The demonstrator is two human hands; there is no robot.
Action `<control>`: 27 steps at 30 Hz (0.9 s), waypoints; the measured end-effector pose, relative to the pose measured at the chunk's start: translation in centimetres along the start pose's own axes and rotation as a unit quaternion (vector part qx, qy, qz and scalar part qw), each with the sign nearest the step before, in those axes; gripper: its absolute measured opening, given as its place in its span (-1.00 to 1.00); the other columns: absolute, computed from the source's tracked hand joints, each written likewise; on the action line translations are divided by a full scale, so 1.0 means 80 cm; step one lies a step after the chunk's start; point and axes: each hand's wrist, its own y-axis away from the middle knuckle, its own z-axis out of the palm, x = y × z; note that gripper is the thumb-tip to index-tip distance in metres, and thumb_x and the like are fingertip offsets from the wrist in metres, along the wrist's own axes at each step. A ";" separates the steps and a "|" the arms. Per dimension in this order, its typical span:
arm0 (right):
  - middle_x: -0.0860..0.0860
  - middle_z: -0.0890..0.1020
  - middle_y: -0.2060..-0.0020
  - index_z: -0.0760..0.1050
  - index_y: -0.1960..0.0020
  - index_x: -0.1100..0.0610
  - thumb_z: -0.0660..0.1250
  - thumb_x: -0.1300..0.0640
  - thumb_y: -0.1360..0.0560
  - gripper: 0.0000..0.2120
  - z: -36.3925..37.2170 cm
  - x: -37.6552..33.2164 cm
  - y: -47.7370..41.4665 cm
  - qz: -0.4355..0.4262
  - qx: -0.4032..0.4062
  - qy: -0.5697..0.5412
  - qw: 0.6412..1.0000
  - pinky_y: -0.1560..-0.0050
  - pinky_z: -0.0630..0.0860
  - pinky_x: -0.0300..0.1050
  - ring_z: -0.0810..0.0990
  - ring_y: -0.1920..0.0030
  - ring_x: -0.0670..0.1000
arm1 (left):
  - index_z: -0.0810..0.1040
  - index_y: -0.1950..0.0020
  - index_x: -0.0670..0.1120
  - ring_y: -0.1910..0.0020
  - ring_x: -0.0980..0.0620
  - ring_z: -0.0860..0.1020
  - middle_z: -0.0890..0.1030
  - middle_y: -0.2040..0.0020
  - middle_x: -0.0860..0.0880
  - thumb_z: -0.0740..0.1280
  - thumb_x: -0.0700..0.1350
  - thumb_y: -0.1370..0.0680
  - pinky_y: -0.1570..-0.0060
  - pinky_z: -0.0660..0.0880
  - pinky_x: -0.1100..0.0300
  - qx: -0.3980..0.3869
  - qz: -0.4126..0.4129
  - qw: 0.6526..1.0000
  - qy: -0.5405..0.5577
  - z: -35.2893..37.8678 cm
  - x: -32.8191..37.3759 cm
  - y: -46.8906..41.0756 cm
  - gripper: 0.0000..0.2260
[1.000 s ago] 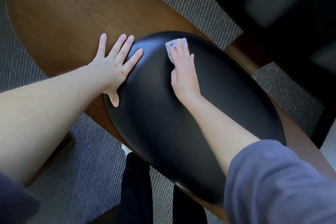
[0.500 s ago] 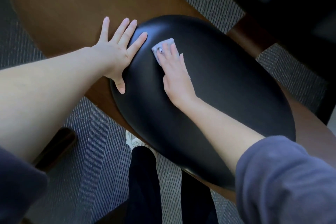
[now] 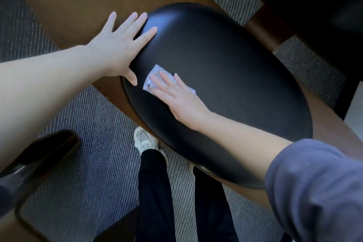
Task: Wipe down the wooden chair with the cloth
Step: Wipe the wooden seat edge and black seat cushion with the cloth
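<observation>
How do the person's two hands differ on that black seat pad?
The left hand is bare, fingers spread wide; the right hand has its fingers closer together and presses a small white cloth. The left hand lies across the edge of the black seat pad, partly over the wooden chair; the right hand lies wholly on the pad. Both are flat, palms down.

No writing, label, brand mark or number can be read anywhere in the view. The small white cloth (image 3: 155, 73) is plain, and the black oval padded seat of the wooden chair (image 3: 225, 76) carries no mark. The white laced sneaker (image 3: 144, 139) on the grey ribbed carpet (image 3: 88, 163) has grey patterning on its side, too blurred to make out as any logo or letters.
</observation>
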 end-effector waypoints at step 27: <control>0.06 0.40 -0.45 0.48 -0.36 0.20 -0.02 0.35 -0.49 -0.48 0.009 -0.022 0.028 -0.175 -0.099 0.130 0.971 -0.46 0.09 0.29 0.30 -0.49 0.17 | -0.21 -0.59 -0.13 -0.58 -0.16 -0.12 -0.23 -0.58 -0.23 0.43 0.25 -0.40 -0.47 0.02 -0.24 0.008 -0.041 0.999 0.035 0.018 0.029 0.036 0.07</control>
